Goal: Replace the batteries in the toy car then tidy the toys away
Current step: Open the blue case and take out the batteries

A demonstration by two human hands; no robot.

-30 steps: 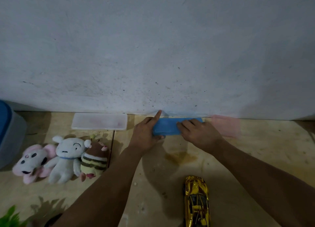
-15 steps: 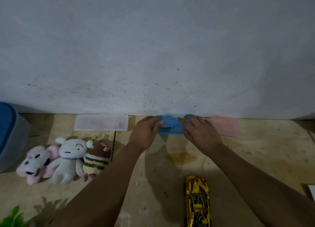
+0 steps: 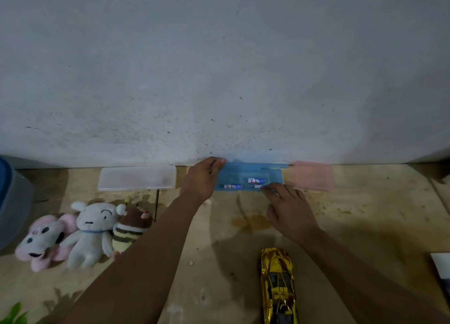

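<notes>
A blue see-through box (image 3: 250, 171) lies against the wall, its lid raised at the back, with batteries (image 3: 256, 180) showing inside. My left hand (image 3: 203, 179) grips the box's left end. My right hand (image 3: 289, 208) rests at the box's front edge, fingertips touching it near the batteries. A gold toy car (image 3: 277, 284) sits on the wooden floor near me. At the left lie three plush toys side by side: a pink one (image 3: 42, 238), a white one (image 3: 91, 233) and a striped brown one (image 3: 130, 228).
A white flat box (image 3: 137, 177) and a pink flat box (image 3: 313, 175) lie along the wall either side of the blue one. A grey tub with a blue lid (image 3: 12, 197) stands at the far left. Green leaves (image 3: 14, 315) show bottom left.
The blue box's lid went from closed to raised, exposing the batteries. My left hand shifted to the box's left end and my right hand drew back to its front edge.
</notes>
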